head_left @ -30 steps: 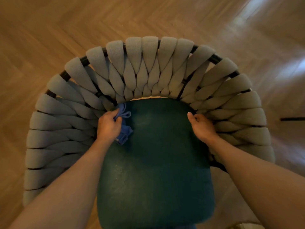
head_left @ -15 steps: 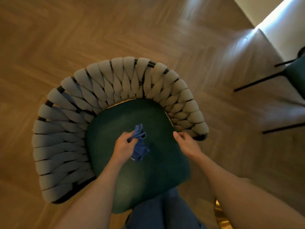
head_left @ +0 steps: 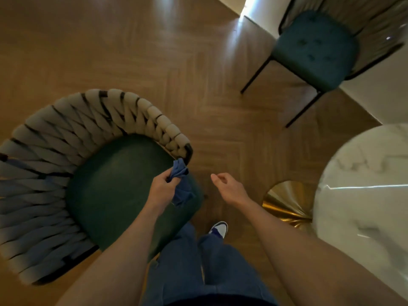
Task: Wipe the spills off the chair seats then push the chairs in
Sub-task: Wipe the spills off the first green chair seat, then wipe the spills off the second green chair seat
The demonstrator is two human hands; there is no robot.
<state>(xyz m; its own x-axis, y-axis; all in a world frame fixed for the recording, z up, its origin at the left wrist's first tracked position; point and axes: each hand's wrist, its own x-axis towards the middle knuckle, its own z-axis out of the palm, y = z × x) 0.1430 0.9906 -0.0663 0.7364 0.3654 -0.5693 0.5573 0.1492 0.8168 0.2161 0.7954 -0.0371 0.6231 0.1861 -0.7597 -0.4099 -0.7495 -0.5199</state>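
A chair with a dark green seat (head_left: 114,186) and a grey woven backrest (head_left: 66,129) stands at my lower left. My left hand (head_left: 162,187) holds a crumpled blue cloth (head_left: 180,182) above the seat's right edge. My right hand (head_left: 228,187) hangs over the floor to the right of the chair, fingers loosely curled, holding nothing. A second chair with a tufted green seat (head_left: 315,49) and black legs stands at the upper right.
A round white marble table (head_left: 364,195) with a gold base (head_left: 287,202) fills the right side. Herringbone wood floor (head_left: 154,51) lies between the chairs. My legs in jeans and one shoe (head_left: 218,228) are below. A white wall (head_left: 375,96) runs behind the second chair.
My view has pulled back and swung right, bringing the table and second chair in. My left hand lifted the cloth toward the seat's right edge. My right hand left the seat.
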